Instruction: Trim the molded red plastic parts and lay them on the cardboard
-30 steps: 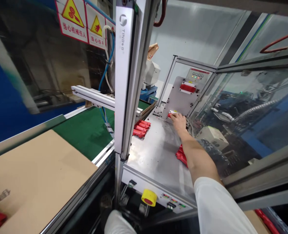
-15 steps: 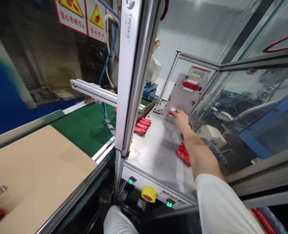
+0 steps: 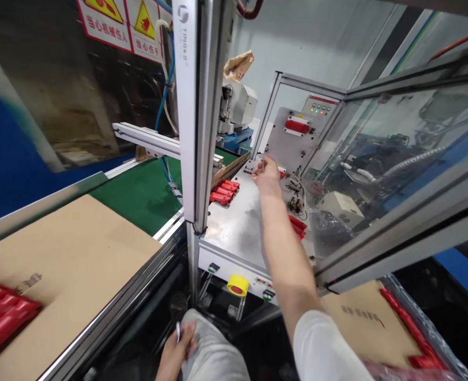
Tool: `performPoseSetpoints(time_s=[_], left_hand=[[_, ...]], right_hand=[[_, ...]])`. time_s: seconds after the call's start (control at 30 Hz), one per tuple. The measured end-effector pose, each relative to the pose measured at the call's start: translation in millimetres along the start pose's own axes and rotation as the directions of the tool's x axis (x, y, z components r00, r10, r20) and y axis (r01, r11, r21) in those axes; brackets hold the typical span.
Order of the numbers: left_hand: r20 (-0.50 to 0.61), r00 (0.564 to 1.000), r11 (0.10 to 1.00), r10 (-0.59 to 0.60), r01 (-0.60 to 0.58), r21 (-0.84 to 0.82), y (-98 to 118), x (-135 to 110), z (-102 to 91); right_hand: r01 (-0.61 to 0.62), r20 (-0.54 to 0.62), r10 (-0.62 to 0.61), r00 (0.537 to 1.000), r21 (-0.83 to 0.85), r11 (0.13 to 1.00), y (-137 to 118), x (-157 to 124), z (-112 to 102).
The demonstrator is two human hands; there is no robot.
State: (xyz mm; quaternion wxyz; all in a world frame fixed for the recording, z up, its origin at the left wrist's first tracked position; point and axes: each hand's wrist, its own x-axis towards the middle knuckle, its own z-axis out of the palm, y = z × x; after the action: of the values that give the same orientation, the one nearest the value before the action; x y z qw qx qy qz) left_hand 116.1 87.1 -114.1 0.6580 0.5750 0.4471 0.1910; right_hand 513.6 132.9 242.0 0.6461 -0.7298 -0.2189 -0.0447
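Lifted clear of the steel fixture (image 3: 250,169), the right hand (image 3: 266,172) hangs half-curled, apparently empty, a red piece (image 3: 282,174) at its 3 o'clock. Low at 7 o'clock, the left hand (image 3: 176,349) seems to pinch a thin white strip (image 3: 177,331). Red bars (image 3: 222,192) lie on the bench (image 3: 234,233) at 9 o'clock, likely light, stiff plastic: grip mid-body. More sit on a cardboard sheet (image 3: 83,248).
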Motion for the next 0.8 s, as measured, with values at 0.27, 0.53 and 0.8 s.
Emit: performPoseSetpoints(time_s=[0.27, 0.53, 0.8], left_hand=[[0.079, 0.914, 0.912, 0.399, -0.404, 0.075, 63, 83, 12.6], [0.215, 0.865, 0.858, 0.453, -0.488, 0.158, 75, 104, 8.5], [0.169, 0.895, 0.871, 0.413, -0.442, 0.213, 77, 110, 10.5]], right_hand=[[0.084, 0.196, -0.073, 0.978, -0.046, 0.995, 67, -312, -88], [-0.004, 0.033, 0.022, 0.999, -0.452, 0.892, 216, -376, -170], [0.025, -0.026, -0.042, 0.999, -0.452, 0.891, 255, -377, -177]])
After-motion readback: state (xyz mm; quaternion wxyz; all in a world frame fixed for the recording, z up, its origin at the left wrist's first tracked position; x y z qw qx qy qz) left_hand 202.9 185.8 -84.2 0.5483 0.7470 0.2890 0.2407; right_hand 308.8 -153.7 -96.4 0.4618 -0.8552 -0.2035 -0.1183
